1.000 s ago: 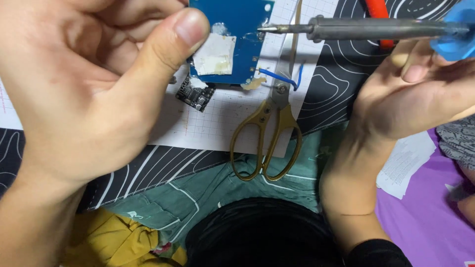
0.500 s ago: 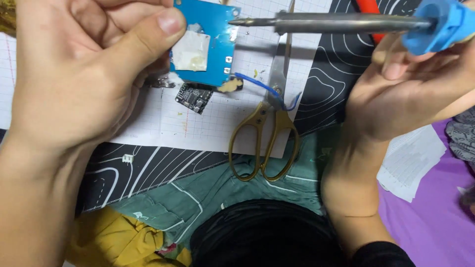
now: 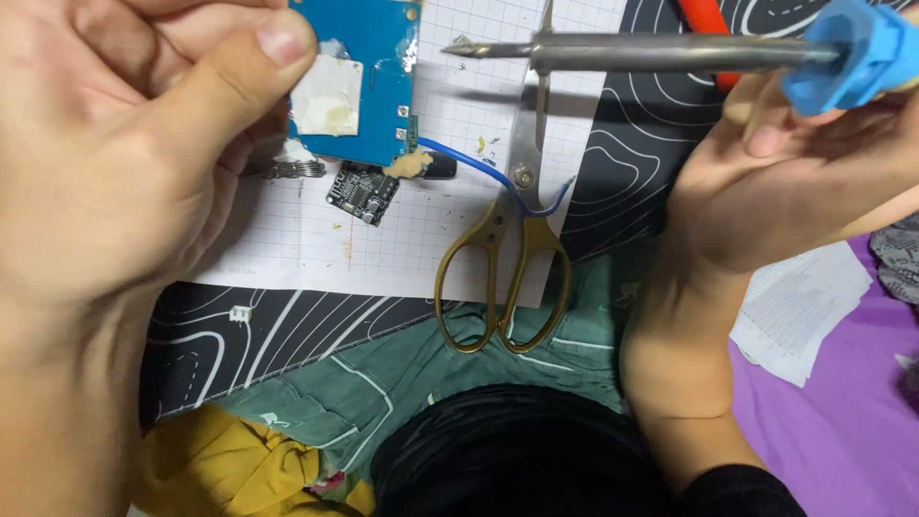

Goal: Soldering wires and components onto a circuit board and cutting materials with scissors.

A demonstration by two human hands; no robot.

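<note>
The blue circuit board (image 3: 369,81) is held up over the grid paper (image 3: 421,239), pinched by the left hand (image 3: 124,163), thumb pressed on its edge. The right hand (image 3: 804,182) has its fingers closed around a soldering iron (image 3: 661,53), tip just right of the board. Gold-handled scissors (image 3: 512,249) lie below.

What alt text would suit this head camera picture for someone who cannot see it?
A left hand holds up a blue circuit board while the right hand points a soldering iron toward it. Below lie gold-handled scissors on gridded paper.
</note>
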